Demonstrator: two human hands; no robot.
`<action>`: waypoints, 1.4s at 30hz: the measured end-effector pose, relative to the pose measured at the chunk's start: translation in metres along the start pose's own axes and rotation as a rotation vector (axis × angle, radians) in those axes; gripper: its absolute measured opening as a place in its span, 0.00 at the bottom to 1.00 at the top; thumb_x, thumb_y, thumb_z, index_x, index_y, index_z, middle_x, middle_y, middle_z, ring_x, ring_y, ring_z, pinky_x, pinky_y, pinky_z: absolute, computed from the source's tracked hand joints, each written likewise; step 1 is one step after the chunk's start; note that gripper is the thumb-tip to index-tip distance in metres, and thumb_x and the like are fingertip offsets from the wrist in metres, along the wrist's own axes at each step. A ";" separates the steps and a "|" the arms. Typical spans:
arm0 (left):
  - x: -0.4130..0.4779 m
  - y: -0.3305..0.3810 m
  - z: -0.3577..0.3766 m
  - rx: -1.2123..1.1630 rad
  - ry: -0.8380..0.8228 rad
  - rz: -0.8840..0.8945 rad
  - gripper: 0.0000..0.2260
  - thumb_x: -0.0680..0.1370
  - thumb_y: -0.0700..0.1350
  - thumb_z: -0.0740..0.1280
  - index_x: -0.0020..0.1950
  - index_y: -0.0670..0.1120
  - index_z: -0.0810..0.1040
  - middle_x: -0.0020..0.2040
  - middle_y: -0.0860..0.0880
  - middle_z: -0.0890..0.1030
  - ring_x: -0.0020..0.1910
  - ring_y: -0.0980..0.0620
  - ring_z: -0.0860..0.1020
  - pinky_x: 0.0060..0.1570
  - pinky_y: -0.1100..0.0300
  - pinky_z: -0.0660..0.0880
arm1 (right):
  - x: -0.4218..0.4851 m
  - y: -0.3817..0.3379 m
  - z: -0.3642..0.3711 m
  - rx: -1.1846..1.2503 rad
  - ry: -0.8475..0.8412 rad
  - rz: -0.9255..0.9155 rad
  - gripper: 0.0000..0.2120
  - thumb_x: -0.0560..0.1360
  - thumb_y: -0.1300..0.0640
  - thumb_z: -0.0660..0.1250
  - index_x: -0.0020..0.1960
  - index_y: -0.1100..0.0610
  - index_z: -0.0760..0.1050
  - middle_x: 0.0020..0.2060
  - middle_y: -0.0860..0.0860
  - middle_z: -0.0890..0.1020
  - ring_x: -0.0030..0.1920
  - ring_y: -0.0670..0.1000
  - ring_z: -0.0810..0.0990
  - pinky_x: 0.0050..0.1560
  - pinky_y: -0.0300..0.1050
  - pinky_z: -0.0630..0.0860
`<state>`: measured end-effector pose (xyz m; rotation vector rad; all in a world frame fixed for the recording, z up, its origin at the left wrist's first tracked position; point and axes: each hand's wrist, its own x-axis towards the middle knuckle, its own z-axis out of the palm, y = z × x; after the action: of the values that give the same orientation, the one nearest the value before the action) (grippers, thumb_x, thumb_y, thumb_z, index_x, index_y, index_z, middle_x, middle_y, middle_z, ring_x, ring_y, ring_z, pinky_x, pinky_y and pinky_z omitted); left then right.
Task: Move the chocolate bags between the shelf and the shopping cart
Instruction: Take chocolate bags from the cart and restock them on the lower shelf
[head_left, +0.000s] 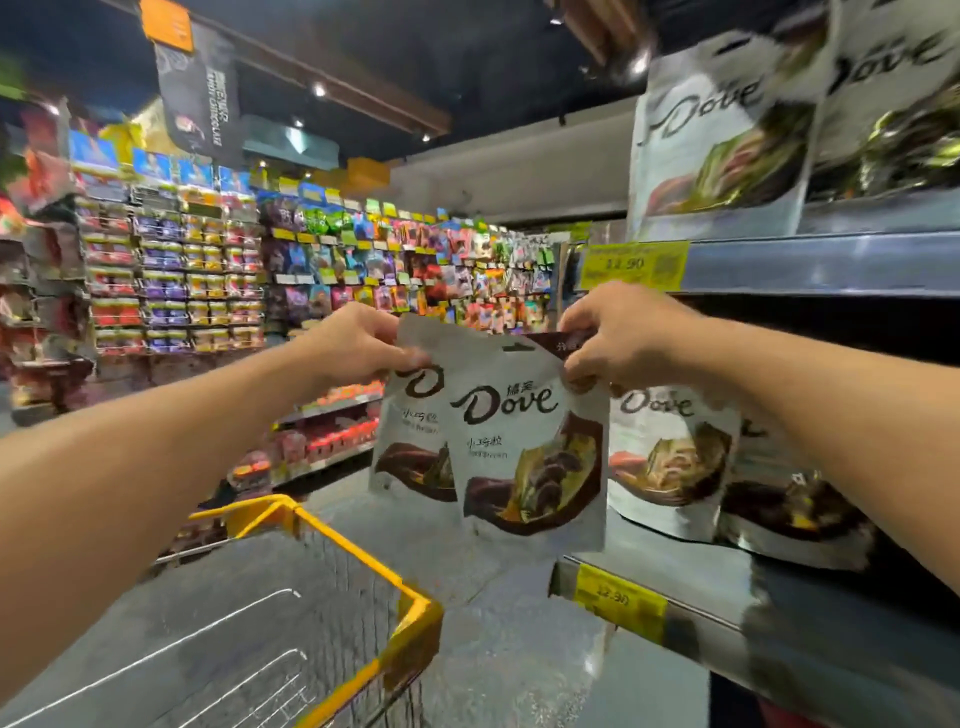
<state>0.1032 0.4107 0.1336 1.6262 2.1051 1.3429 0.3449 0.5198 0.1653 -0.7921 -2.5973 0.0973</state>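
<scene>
Two white Dove chocolate bags hang in the air between the shelf and the cart. My left hand (361, 343) pinches the top of the rear bag (410, 447). The front bag (530, 452) overlaps it, and my right hand (618, 338) grips its top right corner. More Dove bags (670, 457) stand on the grey shelf (691, 582) at the right, just behind my right forearm. Another row of Dove bags (722, 140) stands on the upper shelf. The shopping cart (405, 597), wire with a yellow rim, sits low at the left, below the held bags.
Yellow price tags (621, 600) are clipped to the shelf edges. Across the aisle a long wall of colourful snack packs (311, 280) fills the background. Grey floor (498, 660) runs between the cart and the shelf. A dark banner (200, 88) hangs from the ceiling.
</scene>
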 end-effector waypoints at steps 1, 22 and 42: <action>0.007 0.003 0.010 -0.018 -0.010 0.021 0.05 0.73 0.45 0.74 0.46 0.45 0.85 0.35 0.47 0.84 0.31 0.53 0.77 0.33 0.61 0.74 | -0.006 0.009 -0.006 -0.011 0.006 0.014 0.08 0.69 0.59 0.73 0.34 0.53 0.76 0.33 0.51 0.80 0.32 0.52 0.79 0.28 0.37 0.70; 0.056 0.050 0.157 -0.333 -0.224 0.135 0.03 0.75 0.40 0.71 0.46 0.41 0.83 0.35 0.48 0.82 0.29 0.56 0.73 0.29 0.63 0.68 | -0.094 0.137 -0.040 0.278 0.323 0.627 0.13 0.74 0.56 0.70 0.57 0.56 0.79 0.53 0.57 0.82 0.53 0.59 0.81 0.54 0.57 0.80; 0.069 0.040 0.205 -0.490 -0.119 0.030 0.06 0.78 0.46 0.68 0.50 0.45 0.79 0.41 0.50 0.82 0.36 0.54 0.76 0.33 0.62 0.69 | -0.106 0.170 -0.011 0.274 0.301 0.779 0.12 0.77 0.56 0.68 0.61 0.50 0.76 0.52 0.52 0.82 0.51 0.55 0.82 0.52 0.54 0.82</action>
<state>0.2270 0.5805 0.0683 1.4854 1.5291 1.5691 0.5168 0.6031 0.1047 -1.5211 -1.8193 0.5007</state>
